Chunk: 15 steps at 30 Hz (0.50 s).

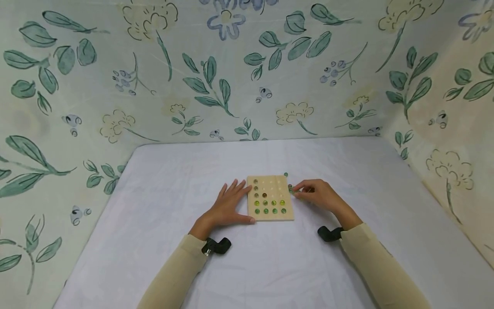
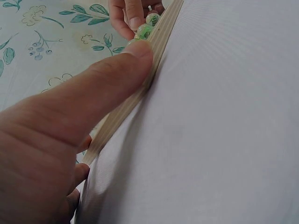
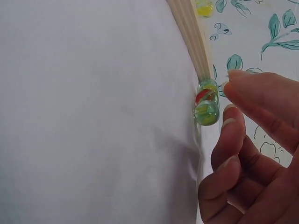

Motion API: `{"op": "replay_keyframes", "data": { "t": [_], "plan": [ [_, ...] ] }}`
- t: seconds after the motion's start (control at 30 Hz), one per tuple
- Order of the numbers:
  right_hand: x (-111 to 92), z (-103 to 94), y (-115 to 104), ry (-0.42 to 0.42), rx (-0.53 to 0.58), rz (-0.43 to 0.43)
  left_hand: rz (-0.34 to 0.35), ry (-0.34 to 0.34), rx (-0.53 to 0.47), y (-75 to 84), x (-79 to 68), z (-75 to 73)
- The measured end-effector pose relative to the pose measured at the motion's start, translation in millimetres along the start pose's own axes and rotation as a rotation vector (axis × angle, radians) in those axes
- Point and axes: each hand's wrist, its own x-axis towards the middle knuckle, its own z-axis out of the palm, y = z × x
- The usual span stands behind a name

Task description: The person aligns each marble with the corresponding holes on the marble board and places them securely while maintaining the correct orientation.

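A square wooden board (image 1: 277, 186) with rows of small hollows lies flat on the white cloth. Glass marbles (image 1: 266, 211) fill its two nearest rows and its left column, and one reddish-brown marble (image 1: 264, 195) sits beside that column. My left hand (image 1: 227, 209) is spread against the board's left side, its thumb (image 2: 107, 84) at the near edge. Just off the right edge, my right hand (image 1: 318, 196) is beside a small cluster of loose marbles (image 3: 206, 112), green, yellow and red. Its thumb and fingers are bent and apart, with no marble visible between them.
Another loose marble (image 1: 286, 174) lies by the board's far right corner. White cloth (image 1: 185, 171) covers the table around the board. Flower-patterned fabric (image 1: 239, 103) rises behind the table and along its sides. Each wrist wears a black camera mount (image 1: 329, 234).
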Motion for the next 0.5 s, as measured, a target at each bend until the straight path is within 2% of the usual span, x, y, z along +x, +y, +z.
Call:
{"op": "replay_keyframes", "data": {
  "t": [0.5],
  "plan": [
    [-4.6,0.1,7.8,0.006,-0.005,0.028,0.008,0.004,0.004,0.6,-0.9,-0.5]
  ]
}}
